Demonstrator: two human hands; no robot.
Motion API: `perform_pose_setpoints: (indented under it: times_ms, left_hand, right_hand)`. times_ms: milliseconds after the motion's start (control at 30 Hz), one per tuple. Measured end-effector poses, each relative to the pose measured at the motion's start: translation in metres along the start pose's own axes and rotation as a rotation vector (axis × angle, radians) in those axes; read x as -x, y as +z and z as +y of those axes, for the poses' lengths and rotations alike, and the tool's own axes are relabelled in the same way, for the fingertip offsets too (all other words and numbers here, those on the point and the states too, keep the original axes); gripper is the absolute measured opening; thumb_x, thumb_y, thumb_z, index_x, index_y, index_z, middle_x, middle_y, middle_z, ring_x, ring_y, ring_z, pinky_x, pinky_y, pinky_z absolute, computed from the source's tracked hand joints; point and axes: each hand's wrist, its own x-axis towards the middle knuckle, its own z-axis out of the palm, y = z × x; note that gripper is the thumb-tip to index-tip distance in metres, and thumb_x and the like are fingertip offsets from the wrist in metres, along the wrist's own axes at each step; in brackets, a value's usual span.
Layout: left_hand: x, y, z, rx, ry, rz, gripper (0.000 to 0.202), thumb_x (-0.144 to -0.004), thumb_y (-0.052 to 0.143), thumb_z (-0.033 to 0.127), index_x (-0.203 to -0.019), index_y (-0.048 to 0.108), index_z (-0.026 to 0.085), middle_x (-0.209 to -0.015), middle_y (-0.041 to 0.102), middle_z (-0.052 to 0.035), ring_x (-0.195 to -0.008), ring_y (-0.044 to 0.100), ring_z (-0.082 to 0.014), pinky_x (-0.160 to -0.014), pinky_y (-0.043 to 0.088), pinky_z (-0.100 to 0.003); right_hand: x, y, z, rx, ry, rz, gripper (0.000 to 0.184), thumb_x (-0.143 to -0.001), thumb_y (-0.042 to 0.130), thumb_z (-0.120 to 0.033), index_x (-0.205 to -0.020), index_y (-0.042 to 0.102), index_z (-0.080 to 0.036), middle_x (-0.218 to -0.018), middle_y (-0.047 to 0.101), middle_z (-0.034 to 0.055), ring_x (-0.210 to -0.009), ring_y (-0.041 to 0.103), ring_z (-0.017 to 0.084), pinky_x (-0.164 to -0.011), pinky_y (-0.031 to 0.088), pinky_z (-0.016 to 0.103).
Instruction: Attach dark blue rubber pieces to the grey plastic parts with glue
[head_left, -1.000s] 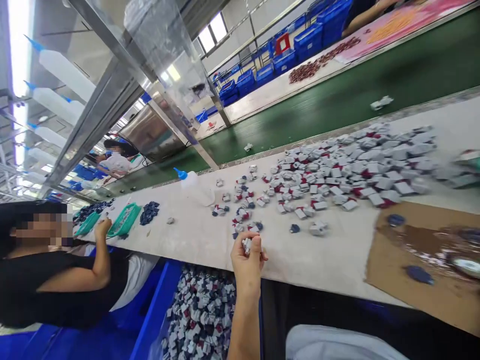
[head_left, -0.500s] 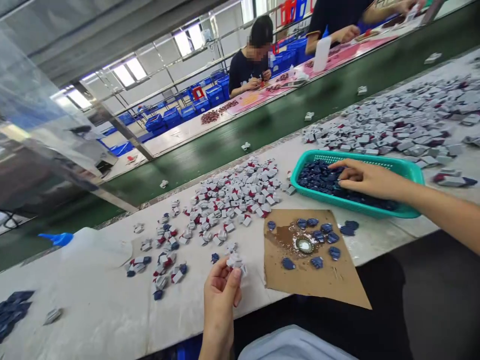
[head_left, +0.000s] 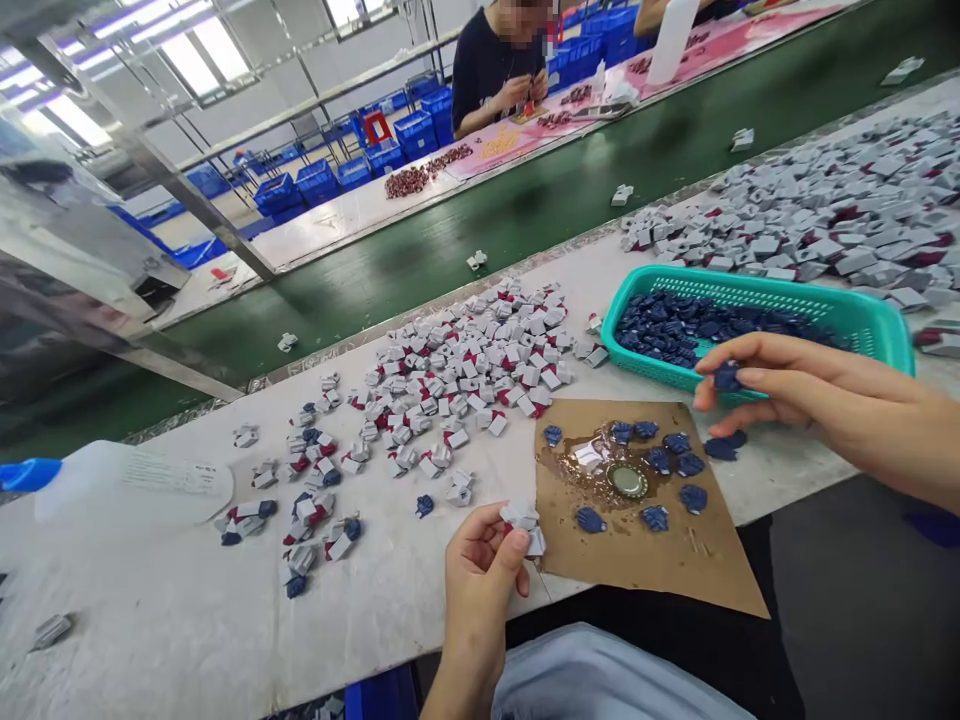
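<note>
Pinched in the fingers of my left hand (head_left: pixel 487 575) is a small grey plastic part (head_left: pixel 525 525), at the left edge of a brown cardboard sheet (head_left: pixel 645 560). My right hand (head_left: pixel 817 390) grips a small dark blue piece (head_left: pixel 726 377) between thumb and fingertips, just in front of a green basket (head_left: pixel 892 330). Many more dark blue pieces (head_left: pixel 664 325) lie inside that basket. On the cardboard are several loose blue pieces (head_left: pixel 655 517) and a round bottle cap (head_left: pixel 627 482), with a wet, shiny patch around it.
A heap of grey and red parts (head_left: pixel 465 360) covers the middle of the table; a larger pile (head_left: pixel 840 210) lies at right. A white bottle with a blue tip (head_left: pixel 142 485) rests at left. Beyond runs a green conveyor belt (head_left: pixel 420 270), with a co-worker (head_left: pixel 491 80) across it.
My right hand has come out of the basket toward me, now with a blue piece in its fingers. My left hand, still holding the grey part, has moved right to the cardboard's edge.
</note>
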Motion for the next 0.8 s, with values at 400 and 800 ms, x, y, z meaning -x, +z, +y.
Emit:
perform_pose_setpoints:
  times_ms: [400,800]
  left_hand:
    - [-0.004,0.0,-0.001,0.016,-0.129,-0.179,0.034,-0.06,0.084,0.035,-0.086,0.073,0.016,-0.07,0.068,-0.0021,-0.058,0.056,-0.0095,-0.043,0.049,-0.015]
    - [0.004,0.001,0.0,0.116,-0.13,-0.041,0.03,-0.055,0.087,0.029,-0.079,0.074,0.015,-0.066,0.07,-0.0016,-0.061,0.062,-0.0097,-0.049,0.052,-0.014]
  right_hand:
    - [0.03,0.034,0.018,0.389,-0.351,-0.409,0.027,-0.089,0.049,-0.038,-0.113,0.059,-0.03,-0.115,0.058,0.0059,-0.104,0.059,0.019,-0.074,0.055,0.026]
    - [0.03,0.04,0.027,0.715,-0.619,-0.358,0.025,-0.095,0.039,-0.036,-0.119,0.044,-0.031,-0.101,0.067,0.0004,-0.081,0.067,0.018,-0.065,0.051,0.029]
